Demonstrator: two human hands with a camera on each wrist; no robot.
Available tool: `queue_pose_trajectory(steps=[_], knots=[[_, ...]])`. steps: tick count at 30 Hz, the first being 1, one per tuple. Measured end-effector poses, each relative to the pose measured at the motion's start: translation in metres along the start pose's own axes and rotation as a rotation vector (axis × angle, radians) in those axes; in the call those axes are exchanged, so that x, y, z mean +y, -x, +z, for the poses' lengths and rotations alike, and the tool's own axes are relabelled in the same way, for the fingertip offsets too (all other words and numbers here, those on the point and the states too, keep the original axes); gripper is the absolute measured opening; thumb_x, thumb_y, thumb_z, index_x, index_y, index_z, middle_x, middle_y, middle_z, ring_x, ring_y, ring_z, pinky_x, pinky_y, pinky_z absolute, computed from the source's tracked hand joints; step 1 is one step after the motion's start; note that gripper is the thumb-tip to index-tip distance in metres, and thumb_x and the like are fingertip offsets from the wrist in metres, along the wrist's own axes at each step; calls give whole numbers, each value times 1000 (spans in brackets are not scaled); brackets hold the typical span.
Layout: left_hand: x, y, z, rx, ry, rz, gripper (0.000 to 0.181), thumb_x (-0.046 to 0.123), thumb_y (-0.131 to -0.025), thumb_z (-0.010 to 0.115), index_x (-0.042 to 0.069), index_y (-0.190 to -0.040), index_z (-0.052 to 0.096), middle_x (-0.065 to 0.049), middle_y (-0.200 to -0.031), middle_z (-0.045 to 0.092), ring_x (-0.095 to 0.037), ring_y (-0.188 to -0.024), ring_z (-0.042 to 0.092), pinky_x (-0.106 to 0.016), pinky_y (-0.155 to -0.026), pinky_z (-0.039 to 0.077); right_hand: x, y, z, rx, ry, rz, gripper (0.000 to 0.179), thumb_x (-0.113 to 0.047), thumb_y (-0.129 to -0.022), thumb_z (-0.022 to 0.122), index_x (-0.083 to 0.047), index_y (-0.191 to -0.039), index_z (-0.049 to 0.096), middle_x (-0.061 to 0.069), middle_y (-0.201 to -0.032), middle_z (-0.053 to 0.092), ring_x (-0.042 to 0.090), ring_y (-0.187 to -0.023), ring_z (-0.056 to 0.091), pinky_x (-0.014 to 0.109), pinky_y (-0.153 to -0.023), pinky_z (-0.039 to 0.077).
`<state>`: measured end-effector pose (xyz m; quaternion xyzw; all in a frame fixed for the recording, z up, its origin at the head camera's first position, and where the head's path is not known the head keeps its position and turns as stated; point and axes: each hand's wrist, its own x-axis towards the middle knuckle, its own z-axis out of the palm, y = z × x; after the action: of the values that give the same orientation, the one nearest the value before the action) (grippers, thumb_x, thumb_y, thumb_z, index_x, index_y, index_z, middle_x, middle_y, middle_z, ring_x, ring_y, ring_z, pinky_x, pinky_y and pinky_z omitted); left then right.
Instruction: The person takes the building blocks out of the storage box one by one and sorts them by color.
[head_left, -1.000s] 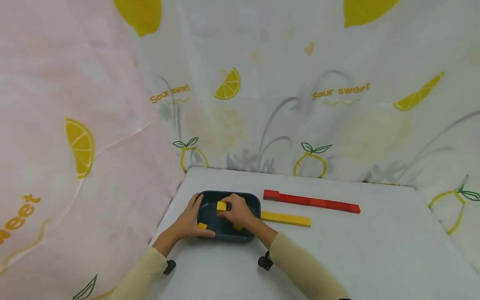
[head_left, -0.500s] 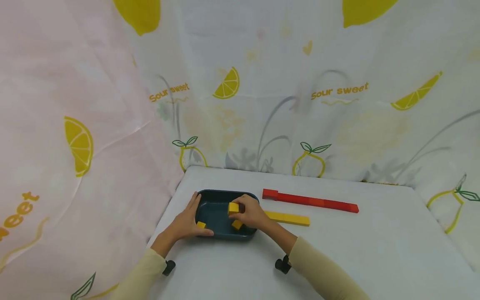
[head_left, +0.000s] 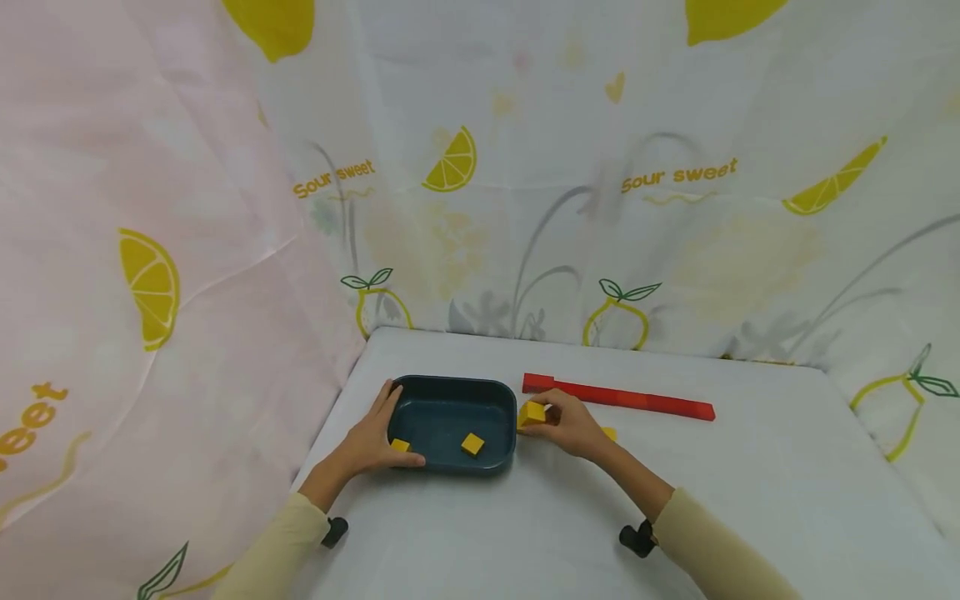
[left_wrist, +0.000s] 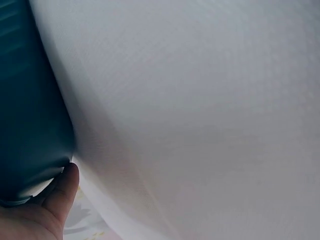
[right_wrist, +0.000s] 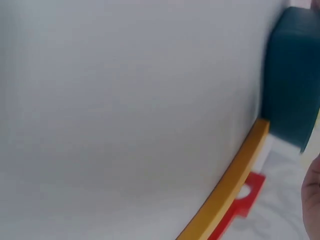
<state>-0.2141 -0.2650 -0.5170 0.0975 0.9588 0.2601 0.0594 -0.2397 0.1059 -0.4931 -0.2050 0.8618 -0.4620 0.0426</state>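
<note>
My left hand (head_left: pixel 367 437) holds the left end of a dark blue tray (head_left: pixel 438 421), thumb on its front side and fingers along its left side. In the left wrist view its thumb (left_wrist: pixel 65 190) is against the tray's outer wall. Two yellow cubes lie inside: one cube (head_left: pixel 472 444) right of the middle, another cube (head_left: pixel 401 446) by my left thumb. Just outside the tray's right side, my right hand (head_left: pixel 566 423) pinches a yellow block (head_left: pixel 532 413) between thumb and fingers. A straight yellow row (right_wrist: pixel 227 182) of blocks is mostly hidden behind this hand in the head view.
Behind my right hand a long red row (head_left: pixel 630 400) of blocks runs along the white table (head_left: pixel 570 533), its left end raised or wider. Lemon-printed cloth (head_left: pixel 525 167) hangs at the back and sides.
My right hand has lifted the yellow block out of the tray and carried it rightward past the rim, now covering most of the yellow row. The left hand stays on the tray.
</note>
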Motion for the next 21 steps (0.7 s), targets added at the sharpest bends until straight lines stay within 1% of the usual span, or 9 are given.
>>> queue_pose_trajectory(steps=[5,7,10,12,14,18,21], knots=[[-1,0,0,3,7,-2,136,68,-62,82,13,-160,5,-14,-167,-3,-45,-145,29,-67,-105,37,22,15,-25,39,48,45,40,-21,-81,82,-9,-117,68,6,-108,66,16,-84,60,18,-75,54],[-2,1,1,7,7,-6,136,68,-61,82,14,-160,5,-14,-167,-3,-45,-145,29,-67,-105,37,31,21,-33,46,88,45,40,-22,-81,82,-9,-116,68,6,-107,66,15,-84,59,18,-75,53],[-3,1,3,14,1,-1,135,67,-62,83,14,-160,7,-14,-167,-2,-46,-143,32,-68,-103,39,44,30,-44,54,151,36,39,-23,-81,82,-9,-115,69,5,-106,67,15,-85,60,19,-75,53],[-4,2,4,20,-1,6,133,66,-62,83,15,-160,8,-14,-167,-2,-47,-142,34,-68,-101,40,52,36,-51,60,179,28,38,-23,-81,82,-8,-114,69,6,-105,66,16,-85,61,20,-74,54],[-3,2,4,24,0,9,133,66,-62,83,16,-160,8,-14,-167,-2,-48,-142,34,-68,-101,40,60,41,-58,67,194,38,38,-23,-81,82,-8,-114,69,6,-105,66,17,-86,61,20,-74,54],[-1,1,4,27,-9,6,136,70,-61,82,16,-160,6,-13,-167,-2,-47,-143,32,-68,-102,39,75,50,-73,74,218,84,40,-23,-82,82,-6,-115,68,9,-106,65,17,-85,62,23,-73,56],[0,-1,2,20,-11,-2,138,72,-59,81,16,-160,5,-13,-167,-2,-47,-143,31,-68,-103,38,84,54,-82,65,236,144,42,-22,-81,82,-5,-116,67,10,-109,65,18,-86,63,25,-73,57]])
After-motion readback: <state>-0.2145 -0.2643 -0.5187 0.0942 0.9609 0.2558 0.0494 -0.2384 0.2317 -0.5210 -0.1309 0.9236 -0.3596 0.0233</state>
